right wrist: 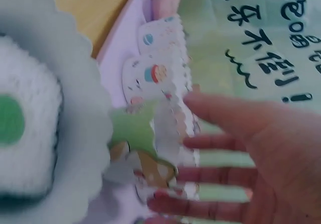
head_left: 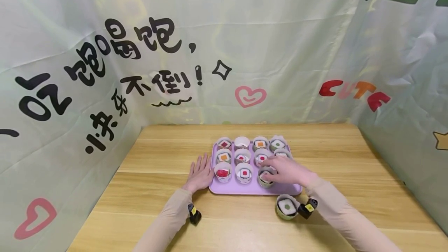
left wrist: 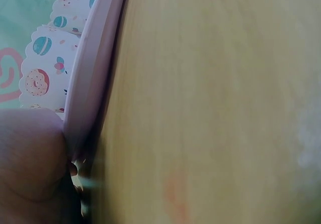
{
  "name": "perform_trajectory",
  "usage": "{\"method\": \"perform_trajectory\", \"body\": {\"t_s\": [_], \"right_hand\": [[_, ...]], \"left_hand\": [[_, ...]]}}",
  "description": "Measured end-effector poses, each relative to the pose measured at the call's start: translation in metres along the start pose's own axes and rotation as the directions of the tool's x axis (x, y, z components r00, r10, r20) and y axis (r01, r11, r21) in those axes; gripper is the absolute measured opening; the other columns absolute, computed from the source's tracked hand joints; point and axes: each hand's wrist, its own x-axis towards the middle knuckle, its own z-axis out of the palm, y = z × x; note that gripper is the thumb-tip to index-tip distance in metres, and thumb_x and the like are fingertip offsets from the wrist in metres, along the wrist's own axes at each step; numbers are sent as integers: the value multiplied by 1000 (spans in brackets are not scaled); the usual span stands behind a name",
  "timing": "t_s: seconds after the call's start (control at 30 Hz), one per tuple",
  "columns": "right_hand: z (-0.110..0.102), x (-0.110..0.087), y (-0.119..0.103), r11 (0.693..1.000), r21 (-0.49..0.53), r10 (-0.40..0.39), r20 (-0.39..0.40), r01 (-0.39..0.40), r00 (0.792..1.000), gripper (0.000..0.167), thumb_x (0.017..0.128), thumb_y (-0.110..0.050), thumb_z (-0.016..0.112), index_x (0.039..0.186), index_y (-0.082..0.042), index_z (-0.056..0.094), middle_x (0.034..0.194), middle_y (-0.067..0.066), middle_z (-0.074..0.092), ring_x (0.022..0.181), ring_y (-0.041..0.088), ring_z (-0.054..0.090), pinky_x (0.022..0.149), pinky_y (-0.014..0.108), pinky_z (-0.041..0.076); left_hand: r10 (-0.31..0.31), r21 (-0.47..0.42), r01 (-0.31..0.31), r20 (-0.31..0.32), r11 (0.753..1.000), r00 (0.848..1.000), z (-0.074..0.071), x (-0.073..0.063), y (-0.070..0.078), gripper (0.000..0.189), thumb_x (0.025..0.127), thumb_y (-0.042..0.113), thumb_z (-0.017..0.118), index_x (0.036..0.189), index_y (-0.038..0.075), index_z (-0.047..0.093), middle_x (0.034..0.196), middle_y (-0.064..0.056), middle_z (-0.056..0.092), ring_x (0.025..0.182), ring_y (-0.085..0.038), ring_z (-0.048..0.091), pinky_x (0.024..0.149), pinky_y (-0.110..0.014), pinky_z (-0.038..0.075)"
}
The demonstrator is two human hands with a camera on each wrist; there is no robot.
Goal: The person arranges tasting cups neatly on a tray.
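Note:
My right hand (head_left: 287,170) reaches over the right part of a lilac tray (head_left: 241,190), above a green-sided paper cup (right wrist: 133,126) in the front row. In the right wrist view its fingers are extended and spread, with the thumb right at the cup's scalloped rim. Flat on the table, my left hand (head_left: 200,175) lies against the tray's left edge. A sushi roll (head_left: 287,206) with a green centre sits in another paper cup (head_left: 282,216) on the table, in front of the tray and near my right wrist.
Several paper cups (head_left: 243,179) stand in rows on the tray, most showing sushi rolls with red, orange or green centres; one at front left shows a red filling (head_left: 222,173). Printed cloth walls (head_left: 280,57) enclose the back and sides of the wooden table (head_left: 168,143).

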Motion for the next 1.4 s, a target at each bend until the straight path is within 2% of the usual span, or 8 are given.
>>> {"method": "perform_trajectory", "body": {"t_s": [0.13, 0.27, 0.43, 0.73, 1.07, 1.4], "right_hand": [[-3, -9, 6, 997, 28, -68, 54, 66, 996, 61, 83, -29, 81, 136, -6, 62, 139, 22, 60, 128, 43, 57, 105, 61, 47], [-1, -11, 8, 995, 27, -98, 65, 96, 993, 71, 76, -20, 85, 140, -5, 57, 145, 25, 55, 131, 47, 53, 107, 63, 46], [3, -8, 8, 996, -21, -89, 46, 90, 995, 66, 77, -19, 85, 137, -7, 61, 140, 23, 58, 125, 43, 59, 103, 58, 50], [5, -2, 9, 996, -51, -73, 9, 74, 997, 59, 77, -23, 86, 131, -6, 67, 114, 11, 63, 98, 25, 66, 86, 42, 59], [5, 1, 7, 996, -79, -45, -22, 43, 999, 57, 76, -24, 87, 126, -5, 68, 122, 15, 64, 107, 32, 66, 96, 59, 53], [5, 3, 4, 992, -121, -46, -27, 43, 999, 55, 75, -27, 87, 124, -8, 70, 119, 13, 65, 106, 29, 67, 97, 58, 52]], "left_hand": [[1, -6, -1, -7, 1000, 1000, -2, -2, 1, 62, 106, 39, 28, 162, 15, 18, 172, -7, 3, 160, -32, -2, 128, -55, -5], [2, -10, -2, -13, 1000, 1000, -3, -3, 2, 61, 106, 37, 28, 162, 14, 19, 172, -8, 4, 160, -32, -1, 128, -55, -5], [0, -6, 0, 1, 1000, 1000, -2, -3, 2, 62, 106, 38, 28, 162, 14, 18, 172, -8, 3, 160, -32, -3, 128, -55, -6], [9, 24, -9, -6, 1000, 1000, 4, 3, -5, 62, 106, 39, 27, 162, 14, 19, 172, -7, 5, 160, -32, 0, 129, -55, -3], [16, 16, -16, -12, 1000, 1000, 3, 3, -5, 62, 106, 40, 27, 162, 14, 20, 172, -8, 6, 160, -33, 1, 129, -55, -2], [17, 19, -17, -11, 1000, 1000, 3, 2, -5, 62, 106, 40, 27, 162, 14, 20, 172, -7, 6, 160, -33, 1, 129, -55, -2]]}}
